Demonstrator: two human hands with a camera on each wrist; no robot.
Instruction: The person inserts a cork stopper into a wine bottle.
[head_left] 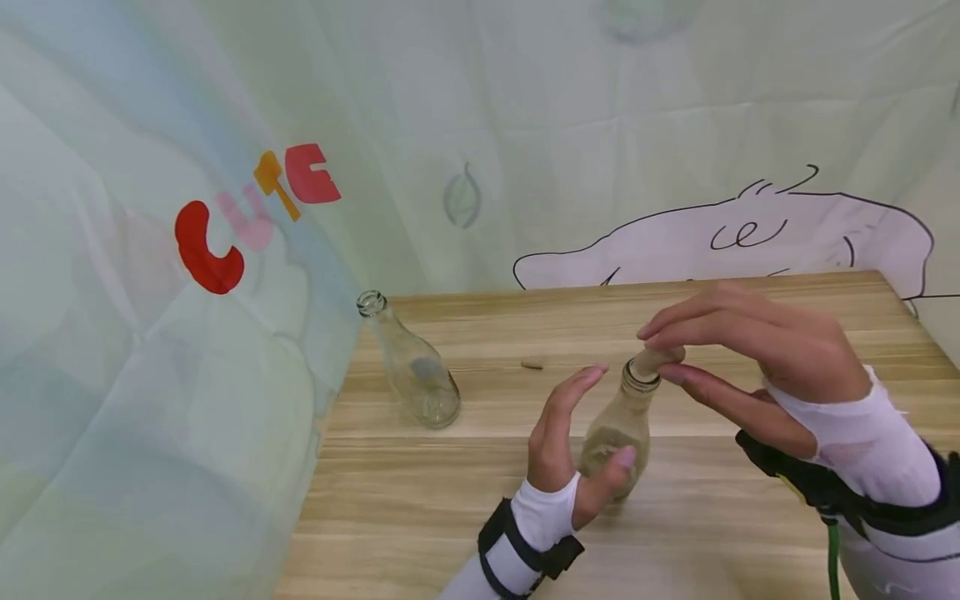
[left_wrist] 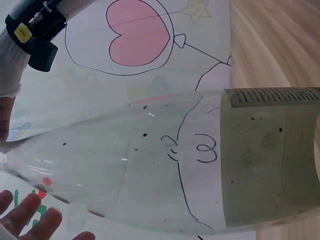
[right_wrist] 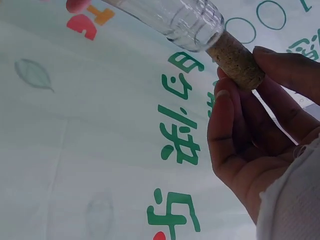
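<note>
A clear glass bottle (head_left: pixel 615 433) with a label panel (left_wrist: pixel 272 165) stands on the table, its neck slimmer than its body. At its mouth, my right hand (head_left: pixel 757 350) pinches a cork stopper (right_wrist: pixel 237 62) between thumb and fingertips. The cork's lower end sits at the bottle opening, and most of its length shows outside. My left hand (head_left: pixel 562 450) is beside the bottle with its fingers extended on the left side and the thumb across the lower body. In the left wrist view, the left fingers (left_wrist: pixel 42 220) are spread and apart from the glass.
A second glass bottle (head_left: pixel 416 371), without a stopper, stands at the left of the wooden table (head_left: pixel 420 517). A small cork-coloured piece (head_left: pixel 532 364) lies between the bottles. Printed fabric (head_left: pixel 435 150) hangs behind and to the left.
</note>
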